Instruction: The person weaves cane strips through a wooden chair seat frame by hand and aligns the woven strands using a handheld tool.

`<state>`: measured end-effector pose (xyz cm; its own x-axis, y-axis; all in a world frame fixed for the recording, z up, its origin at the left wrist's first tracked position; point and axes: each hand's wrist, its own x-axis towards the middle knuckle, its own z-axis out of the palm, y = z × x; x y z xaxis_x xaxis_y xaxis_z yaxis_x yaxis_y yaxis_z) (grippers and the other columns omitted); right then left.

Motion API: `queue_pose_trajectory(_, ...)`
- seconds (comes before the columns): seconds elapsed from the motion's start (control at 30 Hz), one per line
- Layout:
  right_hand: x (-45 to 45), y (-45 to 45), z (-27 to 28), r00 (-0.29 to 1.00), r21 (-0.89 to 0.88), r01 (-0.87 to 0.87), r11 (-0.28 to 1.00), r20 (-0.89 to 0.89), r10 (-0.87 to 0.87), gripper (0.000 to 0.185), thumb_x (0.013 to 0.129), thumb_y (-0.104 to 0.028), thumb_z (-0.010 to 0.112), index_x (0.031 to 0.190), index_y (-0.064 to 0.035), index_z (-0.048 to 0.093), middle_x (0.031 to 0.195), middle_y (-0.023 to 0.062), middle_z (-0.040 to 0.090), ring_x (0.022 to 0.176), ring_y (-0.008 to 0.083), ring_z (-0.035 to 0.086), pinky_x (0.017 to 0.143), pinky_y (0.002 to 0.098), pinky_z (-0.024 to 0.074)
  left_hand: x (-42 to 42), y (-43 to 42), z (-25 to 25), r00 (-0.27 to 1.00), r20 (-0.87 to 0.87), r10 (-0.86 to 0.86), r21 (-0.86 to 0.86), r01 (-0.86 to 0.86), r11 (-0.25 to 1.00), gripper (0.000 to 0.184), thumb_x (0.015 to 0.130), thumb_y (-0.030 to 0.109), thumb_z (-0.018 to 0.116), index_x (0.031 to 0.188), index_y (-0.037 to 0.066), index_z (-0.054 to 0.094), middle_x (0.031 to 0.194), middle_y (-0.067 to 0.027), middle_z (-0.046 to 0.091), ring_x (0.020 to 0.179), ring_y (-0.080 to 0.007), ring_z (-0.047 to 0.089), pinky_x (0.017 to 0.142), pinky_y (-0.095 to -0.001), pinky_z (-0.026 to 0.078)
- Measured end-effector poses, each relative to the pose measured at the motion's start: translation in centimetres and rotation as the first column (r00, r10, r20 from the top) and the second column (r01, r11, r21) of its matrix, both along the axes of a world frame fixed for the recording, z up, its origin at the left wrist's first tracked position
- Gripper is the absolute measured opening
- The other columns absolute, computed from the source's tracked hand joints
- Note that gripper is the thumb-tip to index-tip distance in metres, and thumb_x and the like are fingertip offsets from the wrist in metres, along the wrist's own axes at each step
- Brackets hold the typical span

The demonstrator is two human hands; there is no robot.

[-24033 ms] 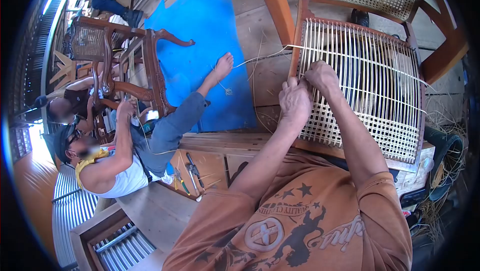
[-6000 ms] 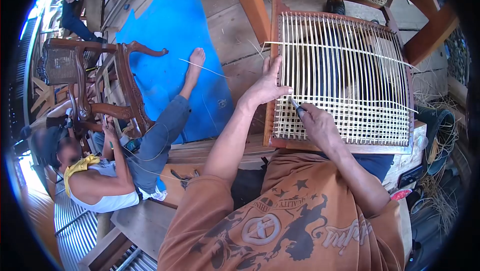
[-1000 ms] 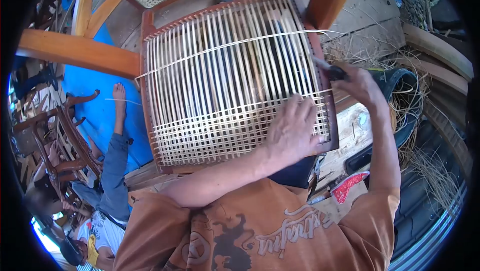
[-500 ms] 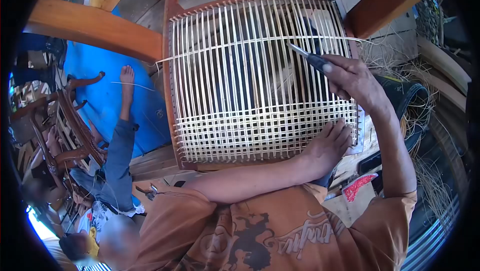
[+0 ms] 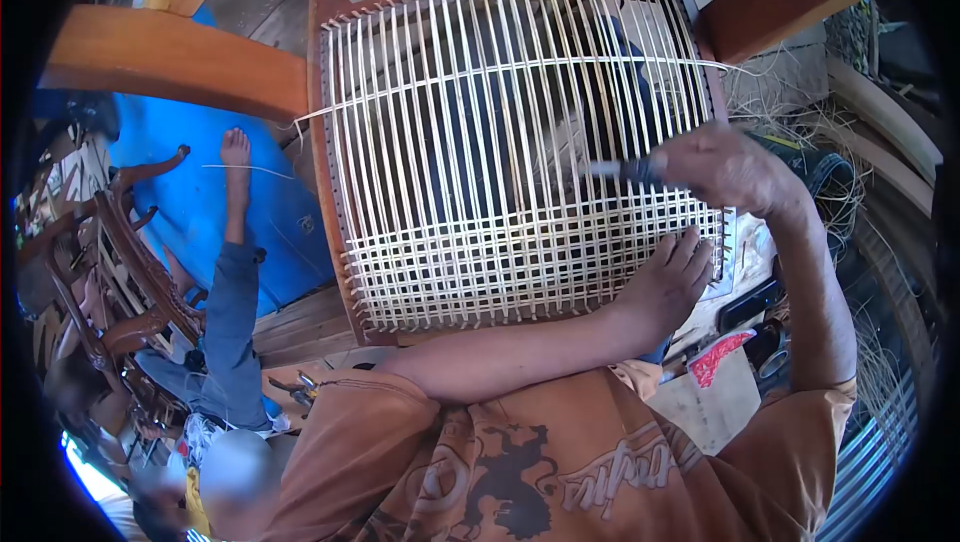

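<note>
A wooden chair seat frame [image 5: 318, 157] lies in front of me, strung with many pale cane strands. Its lower part is a tight cane weave [image 5: 480, 267] of crossing strands; higher up, mainly lengthwise strands show, with a single cross strand [image 5: 480, 73] over them. My right hand [image 5: 722, 170] grips a dark-handled pointed metal tool [image 5: 607, 169], blurred, its tip pointing left just above the woven rows. My left hand [image 5: 672, 277] rests on the weave's lower right corner, fingers apart, seemingly holding nothing.
Wooden chair legs [image 5: 170, 54] stick out at both sides. Left, another person's foot [image 5: 236, 147] rests on a blue sheet [image 5: 270, 232], near a carved chair frame [image 5: 150, 287]. Loose cane scraps [image 5: 800, 132] lie at right. Pliers-like tools [image 5: 300, 389] lie near my left sleeve.
My right hand has moved down toward the woven rows, and the tool has swung from pointing up-left to pointing left. My left hand stays at the corner. The view has shifted slightly.
</note>
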<state>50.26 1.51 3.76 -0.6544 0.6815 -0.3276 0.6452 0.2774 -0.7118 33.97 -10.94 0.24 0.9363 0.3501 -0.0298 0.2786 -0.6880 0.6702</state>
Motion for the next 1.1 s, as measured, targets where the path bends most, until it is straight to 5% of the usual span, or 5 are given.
queue_pose_trajectory(0.03,-1.6,1.5,3.2,0.917,-0.412,0.385,0.826,0.271,-0.293,0.013,0.086,-0.006,0.052,0.09,-0.0048,0.065,0.062,0.0044,0.052,0.053,0.0149,0.051,0.05,0.0309,0.0443,0.0,0.1,0.0,1.0,0.002,-0.001,0.001,0.001,1.0,0.045,0.09,0.022,0.047,0.129,0.0,0.051,0.138,-0.0167,0.046,0.133,-0.0344,0.036,0.107,-0.047,0.028)
queue_pose_trajectory(0.17,-0.7,0.8,2.6,0.941,-0.638,0.331,0.695,0.277,-0.194,0.015,0.085,-0.013,0.056,0.08,-0.003,0.065,0.062,0.0065,0.054,0.053,0.0147,0.048,0.052,0.0301,0.0425,0.1,-0.3,-0.2,1.0,0.022,0.011,0.002,-0.011,1.0,0.045,0.089,0.023,0.047,0.128,0.0,0.053,0.137,-0.0168,0.047,0.132,-0.0345,0.036,0.108,-0.0473,0.028)
queue_pose_trajectory(0.27,-1.4,1.3,3.9,0.808,-0.505,0.574,0.644,0.475,-0.348,0.016,0.085,-0.009,0.054,0.095,-0.0052,0.066,0.071,0.009,0.061,0.063,0.0238,0.059,0.056,0.0347,0.0475,-0.1,0.2,0.1,1.0,0.017,0.003,0.015,-0.003,1.0,0.045,0.089,0.022,0.047,0.127,0.0,0.053,0.137,-0.0167,0.047,0.132,-0.0339,0.037,0.108,-0.0463,0.028)
queue_pose_trajectory(0.3,-0.7,0.4,3.1,0.961,-0.298,0.276,0.914,0.106,-0.256,0.016,0.086,-0.009,0.054,0.096,-0.0065,0.066,0.075,0.0107,0.063,0.067,0.0258,0.061,0.059,0.0366,0.0481,0.0,0.2,0.1,1.0,0.014,0.003,0.004,-0.003,1.0,0.045,0.089,0.022,0.047,0.128,0.0,0.053,0.137,-0.0166,0.047,0.132,-0.0338,0.037,0.108,-0.0461,0.027)
queue_pose_trajectory(1.1,3.8,-3.3,5.0,0.679,-0.392,0.724,0.567,0.547,-0.489,0.039,0.086,-0.04,0.061,0.097,-0.0043,0.072,0.065,0.0102,0.061,0.06,0.0141,0.057,0.061,0.0324,0.0504,0.2,1.0,0.8,0.995,-0.027,-0.096,-0.019,0.095,0.995,0.065,0.079,0.03,0.066,0.13,-0.005,0.046,0.137,-0.0194,0.041,0.133,-0.0379,0.034,0.105,-0.0473,0.034)
